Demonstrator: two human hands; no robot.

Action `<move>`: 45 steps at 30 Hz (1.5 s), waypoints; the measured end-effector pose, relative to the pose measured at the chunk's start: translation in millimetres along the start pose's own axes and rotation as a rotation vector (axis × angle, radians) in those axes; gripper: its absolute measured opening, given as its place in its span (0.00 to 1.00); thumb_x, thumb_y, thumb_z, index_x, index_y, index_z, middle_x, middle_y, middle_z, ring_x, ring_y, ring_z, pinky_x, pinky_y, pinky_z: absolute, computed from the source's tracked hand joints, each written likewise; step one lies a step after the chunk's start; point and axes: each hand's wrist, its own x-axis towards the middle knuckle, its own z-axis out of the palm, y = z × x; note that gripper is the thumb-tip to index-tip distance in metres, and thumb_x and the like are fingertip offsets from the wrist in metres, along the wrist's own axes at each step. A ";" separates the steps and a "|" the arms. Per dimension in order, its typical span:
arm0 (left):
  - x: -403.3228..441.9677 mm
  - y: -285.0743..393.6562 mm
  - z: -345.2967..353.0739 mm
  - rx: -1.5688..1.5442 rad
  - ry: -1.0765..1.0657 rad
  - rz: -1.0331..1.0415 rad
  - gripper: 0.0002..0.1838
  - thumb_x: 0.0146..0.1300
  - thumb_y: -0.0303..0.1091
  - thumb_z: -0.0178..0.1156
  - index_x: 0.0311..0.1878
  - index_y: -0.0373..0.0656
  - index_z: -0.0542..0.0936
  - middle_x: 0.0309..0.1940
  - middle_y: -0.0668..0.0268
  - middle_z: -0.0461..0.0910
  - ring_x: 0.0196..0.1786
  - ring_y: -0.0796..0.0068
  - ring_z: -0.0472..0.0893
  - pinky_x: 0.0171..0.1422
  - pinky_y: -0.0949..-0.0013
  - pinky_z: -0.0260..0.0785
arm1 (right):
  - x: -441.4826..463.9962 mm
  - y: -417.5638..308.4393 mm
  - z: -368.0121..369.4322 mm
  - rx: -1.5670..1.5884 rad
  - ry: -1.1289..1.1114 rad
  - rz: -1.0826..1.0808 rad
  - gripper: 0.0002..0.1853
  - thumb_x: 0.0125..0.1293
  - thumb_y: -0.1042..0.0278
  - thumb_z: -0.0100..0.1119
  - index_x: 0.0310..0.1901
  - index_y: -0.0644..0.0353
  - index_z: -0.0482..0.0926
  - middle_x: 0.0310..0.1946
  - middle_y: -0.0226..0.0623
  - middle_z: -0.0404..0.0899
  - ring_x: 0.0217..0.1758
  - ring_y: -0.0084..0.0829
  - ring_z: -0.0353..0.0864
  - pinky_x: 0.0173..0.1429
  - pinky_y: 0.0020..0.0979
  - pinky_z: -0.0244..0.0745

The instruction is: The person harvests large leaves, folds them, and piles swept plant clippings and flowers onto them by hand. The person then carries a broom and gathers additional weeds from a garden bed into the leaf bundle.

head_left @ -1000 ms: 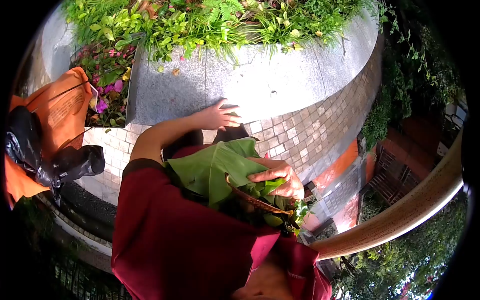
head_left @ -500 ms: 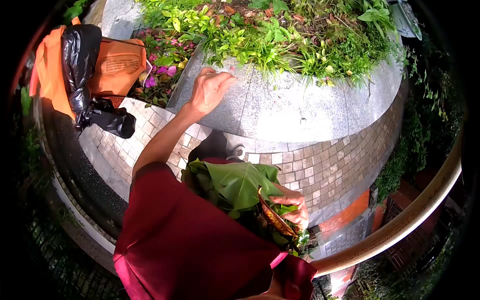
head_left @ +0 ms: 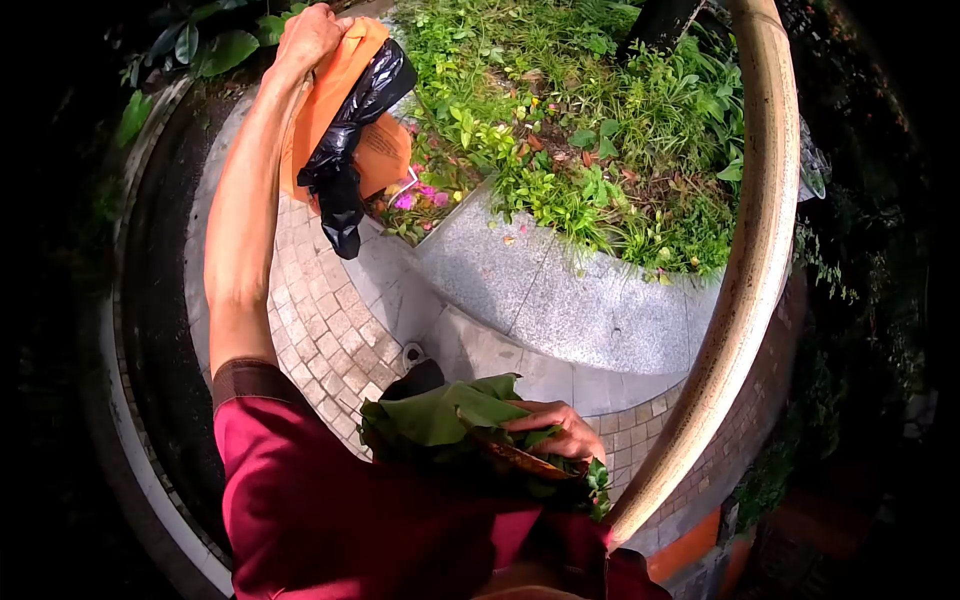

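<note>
My left hand (head_left: 312, 38) is stretched far forward, its fingers closed on the top edge of an orange bag (head_left: 385, 155). A black plastic bag (head_left: 345, 140) hangs over the orange bag's side. Close to my body, my right hand (head_left: 562, 432) is wrapped round a bundle of green leaves (head_left: 435, 412). A brown, dried leaf (head_left: 520, 458) sticks out of the bundle below my fingers. The underside of the bundle is in shadow.
A long bamboo pole (head_left: 745, 250) slants up along my right side. Ahead, a granite kerb (head_left: 560, 300) edges a planted bed (head_left: 620, 150). Pink petals (head_left: 425, 195) lie beside the orange bag. Paving stones (head_left: 320, 320) cover the ground.
My left hand has moved from above the granite kerb to the orange bag and taken hold of its edge. The view has shifted, and the pole now stands more upright at right.
</note>
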 end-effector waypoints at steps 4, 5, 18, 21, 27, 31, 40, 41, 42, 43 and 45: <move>22.7 -5.6 9.9 -0.012 -0.092 0.076 0.21 0.61 0.48 0.64 0.27 0.37 0.77 0.20 0.61 0.79 0.23 0.72 0.78 0.29 0.63 0.69 | 36.5 2.1 14.7 -0.129 -0.204 -0.036 0.29 0.59 0.55 0.59 0.54 0.75 0.77 0.61 0.67 0.68 0.68 0.57 0.65 0.75 0.46 0.51; 26.1 2.6 4.0 -0.065 -0.239 0.047 0.21 0.63 0.46 0.62 0.25 0.36 0.77 0.18 0.61 0.78 0.20 0.72 0.76 0.26 0.63 0.67 | 48.1 3.0 23.7 -0.158 -0.202 -0.002 0.28 0.58 0.57 0.59 0.54 0.75 0.77 0.61 0.66 0.68 0.69 0.56 0.65 0.75 0.46 0.51; 52.1 -47.5 2.3 -0.976 -0.643 -0.173 0.06 0.63 0.26 0.56 0.30 0.36 0.76 0.19 0.66 0.74 0.13 0.74 0.72 0.14 0.63 0.65 | 219.6 31.0 149.2 -0.132 -0.100 0.238 0.26 0.49 0.84 0.52 0.53 0.69 0.79 0.63 0.53 0.71 0.68 0.44 0.69 0.73 0.36 0.59; 49.0 -80.3 -29.5 -1.065 -0.599 -0.173 0.05 0.64 0.27 0.55 0.35 0.35 0.76 0.25 0.64 0.75 0.20 0.73 0.74 0.23 0.64 0.67 | 240.3 20.0 164.3 -0.267 -0.104 0.221 0.29 0.44 0.74 0.54 0.53 0.69 0.80 0.62 0.57 0.70 0.67 0.47 0.69 0.72 0.39 0.58; 54.1 -173.7 -119.6 -1.169 -0.469 -0.238 0.09 0.67 0.29 0.54 0.45 0.33 0.76 0.38 0.61 0.77 0.35 0.71 0.77 0.41 0.67 0.70 | 295.9 36.3 132.8 -0.412 -0.325 0.192 0.30 0.45 0.83 0.58 0.56 0.59 0.80 0.63 0.47 0.73 0.69 0.43 0.67 0.73 0.38 0.59; 47.6 -252.2 -170.7 -1.180 -0.394 -0.354 0.14 0.69 0.31 0.54 0.52 0.32 0.75 0.47 0.58 0.79 0.45 0.70 0.80 0.52 0.68 0.71 | 343.4 42.6 120.5 -0.445 -0.487 0.136 0.28 0.51 0.80 0.62 0.57 0.53 0.79 0.58 0.35 0.79 0.71 0.41 0.64 0.76 0.38 0.56; 0.9 -371.9 -181.7 -1.074 -0.259 -0.601 0.12 0.66 0.29 0.57 0.48 0.32 0.80 0.41 0.63 0.84 0.41 0.76 0.83 0.51 0.73 0.75 | 498.2 36.1 113.3 -0.367 -0.761 0.148 0.25 0.56 0.78 0.62 0.58 0.58 0.78 0.64 0.44 0.71 0.70 0.39 0.66 0.76 0.36 0.54; -3.0 -387.3 -176.8 -1.034 -0.223 -0.624 0.11 0.66 0.30 0.58 0.46 0.33 0.80 0.39 0.65 0.84 0.39 0.78 0.82 0.49 0.74 0.74 | 514.8 37.9 115.2 -0.356 -0.772 0.155 0.25 0.56 0.78 0.62 0.58 0.58 0.78 0.64 0.44 0.71 0.70 0.39 0.66 0.76 0.36 0.54; -3.9 -404.7 -166.4 -1.001 -0.198 -0.641 0.10 0.65 0.30 0.59 0.44 0.34 0.80 0.37 0.66 0.84 0.37 0.80 0.82 0.47 0.76 0.74 | 532.8 39.9 115.9 -0.295 -0.744 0.161 0.27 0.52 0.81 0.62 0.57 0.58 0.79 0.62 0.44 0.74 0.70 0.41 0.66 0.75 0.37 0.56; -4.2 -420.3 -154.5 -1.032 -0.182 -0.681 0.09 0.65 0.30 0.59 0.43 0.35 0.80 0.36 0.67 0.83 0.36 0.80 0.82 0.46 0.75 0.74 | 552.2 41.2 114.7 -0.242 -0.707 0.166 0.29 0.47 0.84 0.61 0.56 0.58 0.80 0.60 0.43 0.76 0.70 0.43 0.66 0.74 0.39 0.58; -2.5 -454.1 -125.3 -1.050 -0.143 -0.775 0.09 0.66 0.31 0.58 0.43 0.34 0.80 0.35 0.66 0.83 0.35 0.80 0.82 0.45 0.76 0.74 | 597.9 53.3 115.7 -0.292 -0.718 0.161 0.29 0.48 0.84 0.62 0.56 0.58 0.80 0.60 0.43 0.76 0.70 0.43 0.67 0.74 0.39 0.59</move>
